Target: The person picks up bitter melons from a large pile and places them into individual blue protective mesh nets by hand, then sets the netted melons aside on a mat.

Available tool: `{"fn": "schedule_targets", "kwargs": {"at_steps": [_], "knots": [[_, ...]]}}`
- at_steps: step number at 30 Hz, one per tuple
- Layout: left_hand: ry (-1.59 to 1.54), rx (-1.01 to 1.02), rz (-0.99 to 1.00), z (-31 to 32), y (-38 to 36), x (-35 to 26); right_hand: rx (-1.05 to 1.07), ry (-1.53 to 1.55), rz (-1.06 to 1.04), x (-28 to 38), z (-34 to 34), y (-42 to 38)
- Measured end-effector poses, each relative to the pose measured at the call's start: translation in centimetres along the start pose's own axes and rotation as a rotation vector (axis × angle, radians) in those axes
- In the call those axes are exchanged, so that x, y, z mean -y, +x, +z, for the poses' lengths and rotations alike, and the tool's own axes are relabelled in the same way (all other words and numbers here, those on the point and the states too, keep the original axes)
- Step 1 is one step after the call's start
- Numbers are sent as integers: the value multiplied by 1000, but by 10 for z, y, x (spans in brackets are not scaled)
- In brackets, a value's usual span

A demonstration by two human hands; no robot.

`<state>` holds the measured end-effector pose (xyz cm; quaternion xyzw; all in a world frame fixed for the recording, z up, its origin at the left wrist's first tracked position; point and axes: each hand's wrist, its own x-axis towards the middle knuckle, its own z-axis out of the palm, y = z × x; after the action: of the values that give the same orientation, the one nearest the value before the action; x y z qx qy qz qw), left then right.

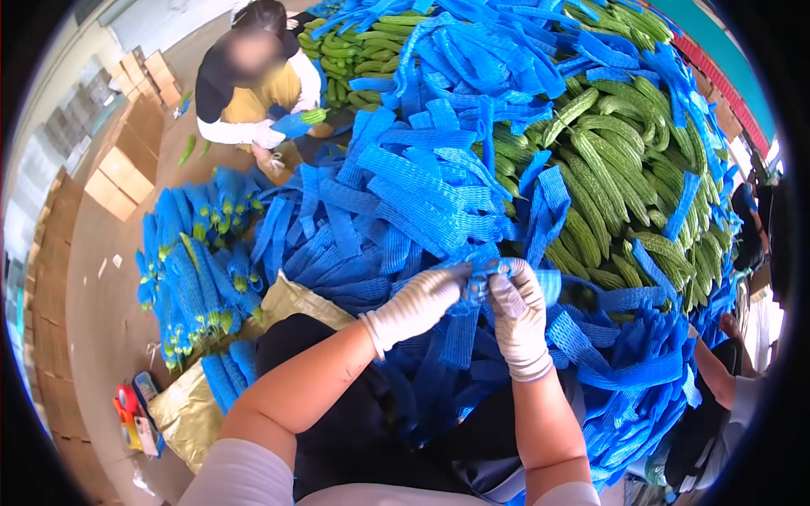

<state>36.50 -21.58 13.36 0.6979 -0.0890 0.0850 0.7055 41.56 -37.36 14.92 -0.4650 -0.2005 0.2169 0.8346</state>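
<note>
Both my hands wear white knitted gloves and meet in front of my lap. My left hand [423, 307] pinches one side of a bunched blue foam net sleeve [477, 280], and my right hand [521, 319] grips its other side. To the right of my right fingers, a blue sleeve end [549, 287] sticks out; what is inside it cannot be made out. Loose flat blue net sleeves [413, 198] lie heaped just beyond my hands. Long, green, bumpy gourds [603, 181] are piled to the right, with sleeves scattered over them.
Gourds in blue sleeves [198, 282] are stacked at left. A co-worker [253, 84] squats at the far left, holding a sleeved gourd [299, 123]. Red-handled scissors [126, 405] lie near gold sheeting [187, 413]. Cardboard boxes [126, 160] stand at left; another person's arm [715, 371] shows at right.
</note>
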Motion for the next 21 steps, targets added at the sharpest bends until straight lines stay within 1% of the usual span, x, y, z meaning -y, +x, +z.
{"fn": "schedule_targets", "kwargs": {"at_steps": [1, 2, 3, 4, 5, 6, 7, 8, 10, 11, 12, 14, 15, 16, 17, 18, 19, 20, 21], "knots": [[149, 67, -33, -1, -2, 3, 61, -76, -15, 1, 1, -4], [296, 134, -69, -2, -4, 6, 109, -123, 56, 6, 6, -12], [760, 217, -175, -6, -2, 16, 214, -245, 39, 4, 9, -18], [985, 268, 229, -9, 5, 30, 323, -364, 19, 2, 11, -23], [915, 259, 90, -14, 1, 42, 390, -355, 39, 0, 17, -26], [840, 248, -47, -15, 2, 25, 386, -383, 147, 4, 23, -31], [741, 289, -48, -18, 6, 14, 410, -448, 187, 5, 24, -31], [745, 277, -53, -19, 6, 16, 432, -515, 223, 5, 23, -30], [622, 66, 320, -17, 12, 4, 453, -516, 224, 2, 20, -26], [963, 125, 433, -16, 15, -3, 463, -522, 227, 1, 20, -26], [966, 119, 427, -15, 14, 0, 471, -520, 231, 1, 22, -26], [951, 1, 237, -13, 10, 5, 485, -367, 305, 5, 29, -28], [950, 183, -158, -11, 11, -38, 521, -278, 286, 5, 28, -28], [675, 235, -191, -15, 10, -36, 532, -274, 289, 8, 29, -29], [688, 183, 127, -19, 8, -10, 536, -153, 283, 14, 30, -30], [692, 131, 446, -16, 8, -9, 537, -33, 274, 20, 31, -31], [539, 89, 514, -6, 8, -9, 551, -9, 276, 23, 31, -31], [690, 166, 456, -5, 6, -9, 554, -8, 277, 21, 31, -29], [943, 187, 438, -4, 7, -15, 639, -72, 282, 18, 30, -28]]}}
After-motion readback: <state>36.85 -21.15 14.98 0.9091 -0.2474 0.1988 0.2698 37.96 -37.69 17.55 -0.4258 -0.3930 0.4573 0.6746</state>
